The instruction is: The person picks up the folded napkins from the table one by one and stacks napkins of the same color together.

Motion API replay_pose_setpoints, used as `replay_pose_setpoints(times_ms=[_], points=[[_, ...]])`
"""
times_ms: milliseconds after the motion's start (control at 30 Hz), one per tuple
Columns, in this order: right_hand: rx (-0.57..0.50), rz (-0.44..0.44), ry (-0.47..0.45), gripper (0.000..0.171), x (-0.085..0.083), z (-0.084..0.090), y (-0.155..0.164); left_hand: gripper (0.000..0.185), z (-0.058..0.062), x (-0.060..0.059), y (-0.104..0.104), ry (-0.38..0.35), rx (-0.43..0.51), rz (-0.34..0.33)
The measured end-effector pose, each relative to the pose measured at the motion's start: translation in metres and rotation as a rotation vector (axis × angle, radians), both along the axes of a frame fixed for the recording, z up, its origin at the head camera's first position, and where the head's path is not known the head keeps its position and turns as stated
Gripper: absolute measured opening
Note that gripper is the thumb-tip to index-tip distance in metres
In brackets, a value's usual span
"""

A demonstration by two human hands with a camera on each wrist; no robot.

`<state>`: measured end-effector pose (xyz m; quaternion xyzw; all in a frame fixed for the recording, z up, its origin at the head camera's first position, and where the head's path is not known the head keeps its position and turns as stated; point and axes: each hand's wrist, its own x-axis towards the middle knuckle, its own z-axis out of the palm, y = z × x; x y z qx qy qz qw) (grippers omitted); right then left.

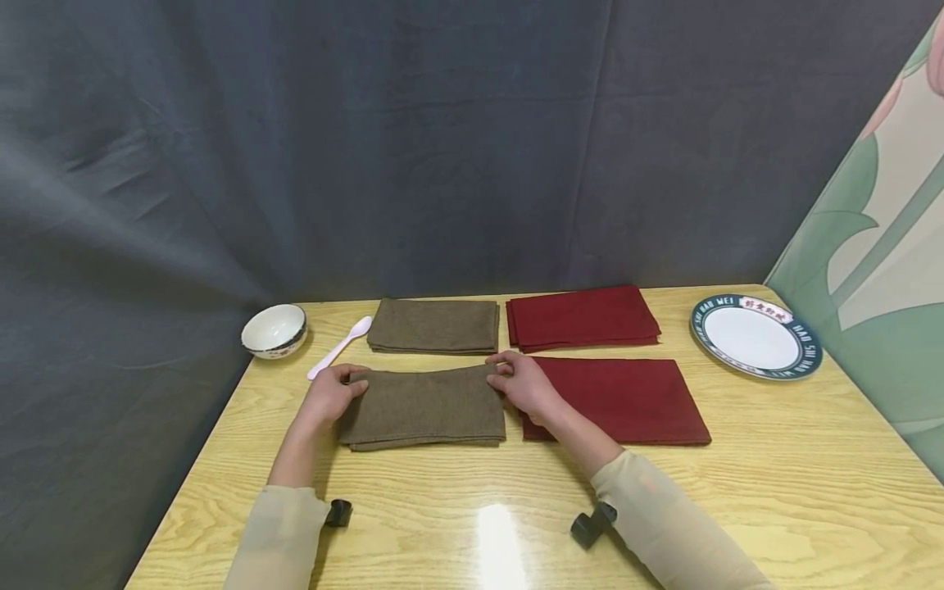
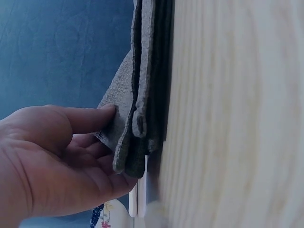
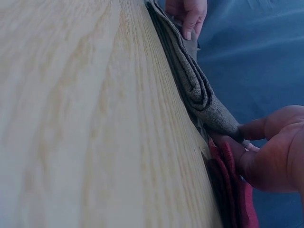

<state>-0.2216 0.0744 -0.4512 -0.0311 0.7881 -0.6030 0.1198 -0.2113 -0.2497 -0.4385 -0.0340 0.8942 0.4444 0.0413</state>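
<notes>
Folded olive-brown woven cloth (image 1: 424,407): it lies on the near middle of the pale wooden table (image 1: 774,483), and I see both my hands at its far corners.
Left hand (image 1: 333,392): pinching the cloth's far left corner, thumb on top; in the left wrist view the thumb (image 2: 90,118) presses a lifted layer of the fabric (image 2: 142,95).
Right hand (image 1: 519,383): grasping the far right corner; the right wrist view shows fingertips (image 3: 254,130) on the cloth's folded edge (image 3: 197,85), though how many layers they catch I cannot tell, the picture being blurred there.
Flat dark red cloth (image 1: 627,399): just beside the brown one on its right, touching the right hand's side.
Second folded brown cloth (image 1: 435,325): behind the first, near the table's far edge.
Folded red cloth stack (image 1: 583,317): beside it on the right.
Round white plate with dark green rim (image 1: 755,336): far right; the rim reads "HAO WEI" in Latin letters, with red Chinese characters too small for me to read.
Small white bowl with patterned rim (image 1: 274,330): far left corner.
Pale pink plastic spoon (image 1: 339,347): lying between the bowl and the brown cloths.
</notes>
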Motion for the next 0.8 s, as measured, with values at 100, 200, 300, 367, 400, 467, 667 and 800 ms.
replay_pose_setpoints(times_ms=[100,200,300,367,400,467,667,800], points=[[-0.028,-0.001,-0.018,0.032,-0.0004,0.0004,0.0009,0.030,0.0012,0.0002,0.0003,0.008,0.013,0.003],[-0.058,-0.006,-0.036,0.031,-0.0003,0.0021,0.0015,0.030,0.0019,0.0001,-0.0002,0.007,0.029,0.001],[-0.077,-0.007,-0.054,0.031,-0.0002,0.0027,0.0026,0.031,0.0027,-0.0002,-0.0011,-0.002,0.039,-0.001],[-0.082,-0.007,-0.061,0.031,-0.0001,0.0031,0.0036,0.032,0.0036,-0.0006,-0.0017,-0.002,0.042,-0.002],[-0.085,-0.009,-0.066,0.031,-0.0002,0.0029,0.0041,0.032,0.0040,-0.0007,-0.0021,-0.002,0.043,0.000],[-0.084,-0.013,-0.071,0.031,-0.0005,0.0027,0.0052,0.032,0.0046,-0.0010,-0.0028,-0.002,0.053,0.002],[-0.103,-0.025,-0.098,0.028,-0.0035,0.0017,0.0073,0.034,0.0052,-0.0013,-0.0051,-0.013,0.110,0.002],[-0.120,-0.030,-0.106,0.026,-0.0065,0.0024,0.0101,0.034,0.0056,-0.0029,-0.0061,-0.017,0.104,0.013]])
